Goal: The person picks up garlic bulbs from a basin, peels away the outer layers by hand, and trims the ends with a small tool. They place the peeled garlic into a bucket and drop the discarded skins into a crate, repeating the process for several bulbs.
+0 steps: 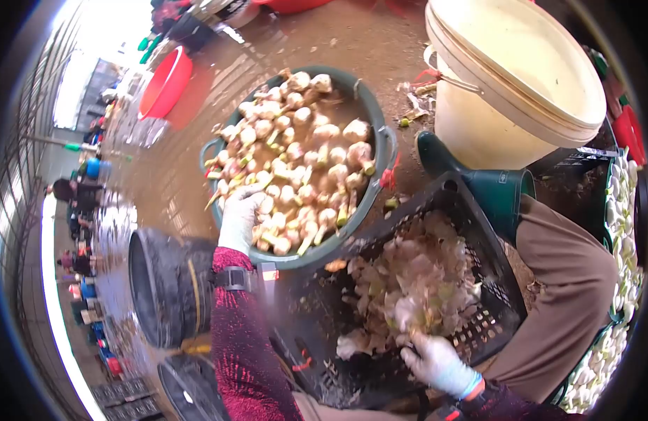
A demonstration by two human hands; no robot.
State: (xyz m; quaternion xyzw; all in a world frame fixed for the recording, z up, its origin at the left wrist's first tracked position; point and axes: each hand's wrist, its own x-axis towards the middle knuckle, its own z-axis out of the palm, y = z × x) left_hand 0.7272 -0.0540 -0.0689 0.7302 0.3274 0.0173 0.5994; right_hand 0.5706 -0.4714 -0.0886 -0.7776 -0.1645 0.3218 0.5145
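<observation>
My left hand [238,216], in a whitish glove, reaches over the near left rim of a green basin [369,203]. Its fingers stretch out among garlic bulbs [289,193] with short cut stems, which lie heaped in the basin; fingertips touch the bulbs there. My right hand [440,365], also gloved, is low over the near side of a black crate [492,281]. Its fingers are closed, and a small pale brownish bit shows at the fingertips; I cannot tell what it is. Papery garlic skins [415,281] are piled in the crate beside this hand.
A large cream bucket [471,119] stands at the upper right, by my green boot [496,196]. Peeled white garlic [622,231] fills a container along the right edge. Black buckets [166,288] stand at left. A red basin [166,83] and people [78,195] are farther off.
</observation>
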